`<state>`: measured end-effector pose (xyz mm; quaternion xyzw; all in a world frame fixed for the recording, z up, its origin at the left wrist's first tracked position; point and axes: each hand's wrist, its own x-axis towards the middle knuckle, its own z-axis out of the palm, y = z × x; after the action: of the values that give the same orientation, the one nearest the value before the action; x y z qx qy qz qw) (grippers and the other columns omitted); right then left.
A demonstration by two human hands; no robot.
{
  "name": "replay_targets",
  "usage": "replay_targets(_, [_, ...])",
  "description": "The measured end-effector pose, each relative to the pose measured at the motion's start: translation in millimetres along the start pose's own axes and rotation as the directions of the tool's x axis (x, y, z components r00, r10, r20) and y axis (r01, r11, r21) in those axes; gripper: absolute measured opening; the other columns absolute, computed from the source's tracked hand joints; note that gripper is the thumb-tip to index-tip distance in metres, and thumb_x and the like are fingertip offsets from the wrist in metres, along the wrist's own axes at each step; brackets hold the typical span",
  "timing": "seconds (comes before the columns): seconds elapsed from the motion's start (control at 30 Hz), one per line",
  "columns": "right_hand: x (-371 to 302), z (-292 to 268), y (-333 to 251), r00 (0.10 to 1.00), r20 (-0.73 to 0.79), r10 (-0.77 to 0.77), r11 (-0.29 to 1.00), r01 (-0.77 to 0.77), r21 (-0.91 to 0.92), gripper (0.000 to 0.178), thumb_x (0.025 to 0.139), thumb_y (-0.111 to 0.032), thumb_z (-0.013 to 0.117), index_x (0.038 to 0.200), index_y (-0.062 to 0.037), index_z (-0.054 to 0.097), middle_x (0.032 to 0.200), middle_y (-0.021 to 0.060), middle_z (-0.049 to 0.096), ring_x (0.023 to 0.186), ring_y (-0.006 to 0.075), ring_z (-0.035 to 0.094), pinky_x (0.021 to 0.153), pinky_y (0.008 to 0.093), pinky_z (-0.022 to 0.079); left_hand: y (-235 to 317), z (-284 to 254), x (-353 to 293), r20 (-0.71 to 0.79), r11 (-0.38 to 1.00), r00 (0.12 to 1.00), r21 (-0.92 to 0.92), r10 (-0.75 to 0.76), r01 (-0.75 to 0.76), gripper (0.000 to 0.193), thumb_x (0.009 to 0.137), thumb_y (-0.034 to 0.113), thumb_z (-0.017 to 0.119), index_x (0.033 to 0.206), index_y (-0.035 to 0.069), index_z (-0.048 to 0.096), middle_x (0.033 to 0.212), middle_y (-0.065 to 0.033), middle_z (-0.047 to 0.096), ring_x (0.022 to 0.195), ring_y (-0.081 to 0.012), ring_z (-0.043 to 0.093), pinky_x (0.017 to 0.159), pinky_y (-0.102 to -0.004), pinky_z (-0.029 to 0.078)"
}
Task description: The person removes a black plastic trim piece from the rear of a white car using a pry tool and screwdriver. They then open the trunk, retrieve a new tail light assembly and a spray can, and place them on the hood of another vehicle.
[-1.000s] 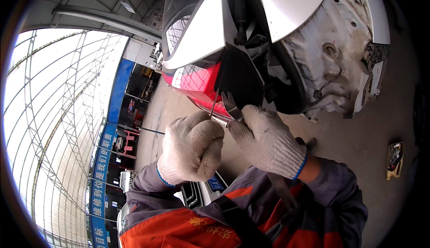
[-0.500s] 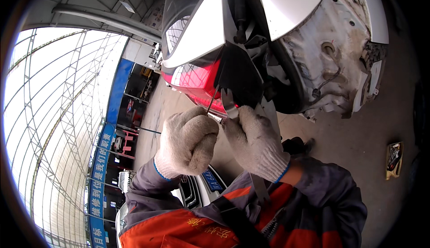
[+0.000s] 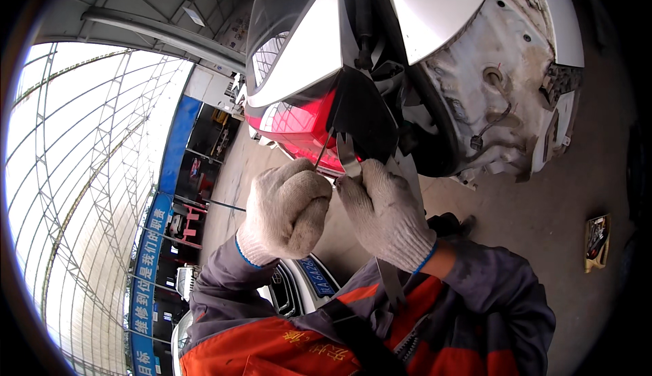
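Both of my hands wear pale knitted gloves with blue cuff edges. My left hand [image 3: 288, 206] is closed in a fist around a thin metal rod [image 3: 324, 146], like a screwdriver shaft; any handle is hidden in the glove. Its tip reaches the edge of the red tail light [image 3: 302, 118] on the white tailgate [image 3: 312, 43]. Beside it, my right hand [image 3: 387, 213] grips a flat metal pry tool [image 3: 348, 155]. The tool's forked upper end lies against the black panel [image 3: 367, 111] next to the light; its other end shows below my wrist.
The car's bare rear body [image 3: 489, 97], with a hanging cable, stands at the right. A tool case [image 3: 598, 243] lies on the floor far right. Another car [image 3: 305, 281] is below my forearms. A blue banner [image 3: 151, 267] and shelving line the left side.
My hands and both tools stay nearly in place at the tail light. The view has shifted slightly; no grip has changed.
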<state>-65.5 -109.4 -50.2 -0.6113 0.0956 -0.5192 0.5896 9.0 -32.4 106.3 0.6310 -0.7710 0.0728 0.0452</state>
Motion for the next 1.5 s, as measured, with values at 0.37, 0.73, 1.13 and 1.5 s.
replay_targets(0.37, [-2,-1,5,0.998,0.003,-0.067,0.996,0.067,-0.053,0.026,0.093,-0.021,0.067,0.092,-0.0024,0.048,0.061,0.0137,0.058,0.056,0.0331,0.064,0.052,0.0418,0.049,25,-18,8,0.077,0.993,0.991,0.059,-0.107,0.103,0.013,0.066,0.003,0.061,0.079,0.005,0.061,0.071,-0.0103,0.058,0.059,-0.0325,0.060,0.053,-0.0404,0.048])
replay_targets(0.73, [-1,-4,2,0.996,-0.004,-0.086,0.995,0.085,-0.052,0.026,0.095,-0.023,0.065,0.092,-0.0026,0.048,0.060,0.0145,0.057,0.057,0.0341,0.063,0.052,0.0423,0.049,32,-10,21,0.065,0.970,0.996,0.239,-0.063,0.046,0.013,0.064,0.001,0.057,0.076,0.002,0.061,0.066,-0.0095,0.054,0.051,-0.0253,0.057,0.045,-0.0348,0.044])
replay_targets(1.13, [-2,-10,4,0.940,0.003,-0.342,0.879,0.321,-0.354,0.026,0.095,-0.023,0.064,0.092,-0.0010,0.050,0.059,0.0109,0.057,0.056,0.0283,0.065,0.051,0.0376,0.052,46,5,37,0.158,0.877,0.962,0.463,-0.224,0.129,0.013,0.074,0.016,0.065,0.079,0.004,0.061,0.070,-0.0124,0.060,0.056,-0.0309,0.064,0.047,-0.0397,0.051])
replay_targets(1.5, [0,-4,-3,0.998,-0.005,-0.057,0.997,0.056,-0.058,0.026,0.094,-0.020,0.066,0.091,-0.0017,0.049,0.056,0.0102,0.054,0.049,0.0267,0.063,0.044,0.0348,0.048,0,-12,20,0.064,0.993,0.997,-0.103,-0.049,0.056,0.009,0.071,0.003,0.051,0.076,0.000,0.057,0.066,-0.0083,0.051,0.050,-0.0193,0.049,0.046,-0.0330,0.040])
